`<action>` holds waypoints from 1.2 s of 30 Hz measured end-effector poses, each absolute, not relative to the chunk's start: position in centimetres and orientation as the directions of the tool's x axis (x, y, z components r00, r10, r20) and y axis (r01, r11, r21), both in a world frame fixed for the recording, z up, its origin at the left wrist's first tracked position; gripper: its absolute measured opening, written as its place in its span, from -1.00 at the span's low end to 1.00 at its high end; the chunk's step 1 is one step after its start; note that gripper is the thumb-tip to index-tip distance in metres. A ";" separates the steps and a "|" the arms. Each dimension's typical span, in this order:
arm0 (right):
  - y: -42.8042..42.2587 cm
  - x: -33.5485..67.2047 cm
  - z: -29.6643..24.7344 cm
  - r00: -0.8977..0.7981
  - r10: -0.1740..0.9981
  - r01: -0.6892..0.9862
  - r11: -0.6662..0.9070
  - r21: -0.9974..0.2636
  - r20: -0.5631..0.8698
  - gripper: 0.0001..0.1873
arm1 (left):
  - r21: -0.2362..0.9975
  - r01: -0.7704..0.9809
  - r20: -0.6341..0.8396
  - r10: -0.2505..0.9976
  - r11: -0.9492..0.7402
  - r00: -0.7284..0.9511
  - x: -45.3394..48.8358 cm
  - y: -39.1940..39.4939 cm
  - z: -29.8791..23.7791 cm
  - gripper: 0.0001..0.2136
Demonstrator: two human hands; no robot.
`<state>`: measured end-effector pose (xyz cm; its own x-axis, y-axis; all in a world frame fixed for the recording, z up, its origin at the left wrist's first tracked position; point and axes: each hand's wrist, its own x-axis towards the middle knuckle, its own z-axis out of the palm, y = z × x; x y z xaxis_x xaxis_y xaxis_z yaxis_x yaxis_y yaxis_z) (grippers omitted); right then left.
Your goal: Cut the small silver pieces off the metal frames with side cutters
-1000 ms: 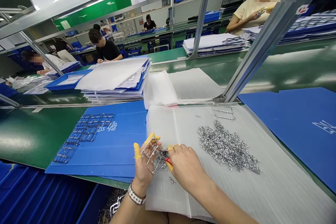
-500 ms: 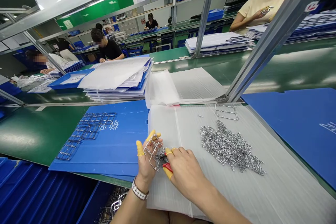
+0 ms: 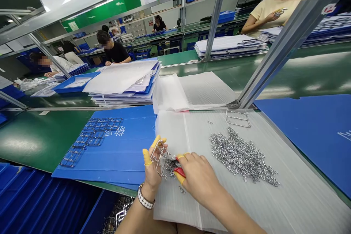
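Observation:
My left hand [image 3: 151, 170], with yellow finger cots, grips a small metal wire frame [image 3: 159, 157] upright over a white foam sheet [image 3: 274, 204]. My right hand [image 3: 197, 178] is closed on a red-handled tool [image 3: 179, 172] pressed against the frame, where tiny metal parts cluster. Loose small parts [image 3: 181, 190] lie just below the hands. A big heap of small metal pieces [image 3: 242, 157] lies on the sheet to the right. An emptied frame [image 3: 238, 118] rests at the sheet's far edge.
A blue corrugated board [image 3: 123, 153] to the left carries several wire frames [image 3: 90, 137]. Another blue board [image 3: 309, 131] lies right. An aluminium post [image 3: 276, 49] rises behind the sheet. Stacked white sheets [image 3: 123, 80] and folded foam [image 3: 192, 89] sit behind. Other people work at far benches.
Both hands stay together at the frame, shifting slightly; the left hand has tilted the frame a little. A few more loose parts lie below the hands.

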<state>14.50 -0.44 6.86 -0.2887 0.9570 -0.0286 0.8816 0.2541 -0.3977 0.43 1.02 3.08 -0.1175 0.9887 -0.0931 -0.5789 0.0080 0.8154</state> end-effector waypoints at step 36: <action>-0.4 12.5 6.8 -0.381 0.920 0.843 0.384 -0.377 0.087 -0.72 | 0.653 -0.704 -0.250 0.957 0.280 0.149 -1.2 0.5 3.2 -0.35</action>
